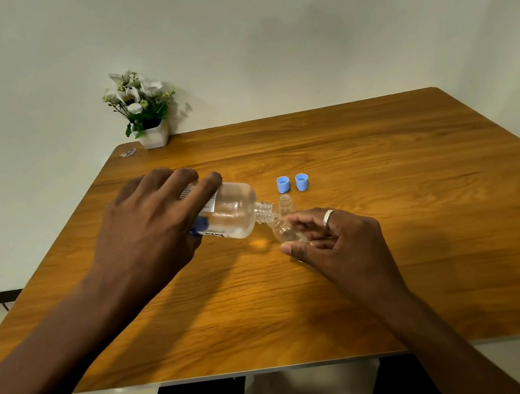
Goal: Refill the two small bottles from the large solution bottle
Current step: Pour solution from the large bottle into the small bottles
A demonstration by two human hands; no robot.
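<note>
Near the middle of the wooden surface (430,237), the left hand (150,229) grips the large bottle (237,211) from above, with the fingers curled over its body. The hand hides the bottle's base and most of its label (210,205), and the print that shows is too small to read. The bottle lies tipped almost flat, with its threaded, uncapped neck pointing toward the right hand (338,238). A blue patch (200,223) shows beneath the left palm; I cannot tell whether it is part of the label or something else.

The right hand pinches a small bottle (287,232) between thumb and fingers and tilts it so that its open mouth meets the large bottle's neck. The fingers cover its lower part. The clear plastic makes any liquid level or stream hard to make out. One finger wears a ring (328,217).

Just behind the two necks, a second small bottle (285,203) stands upright and open, and the tilted bottle hides its base. Beyond it, toward the far edge, a blue cap (283,184) and a second blue cap (302,181) sit side by side.

At the far left corner there is a flower pot (153,133) with a small flat item (128,153) beside it that is too blurred to identify. Both forearms are cut off by the bottom of the frame.
</note>
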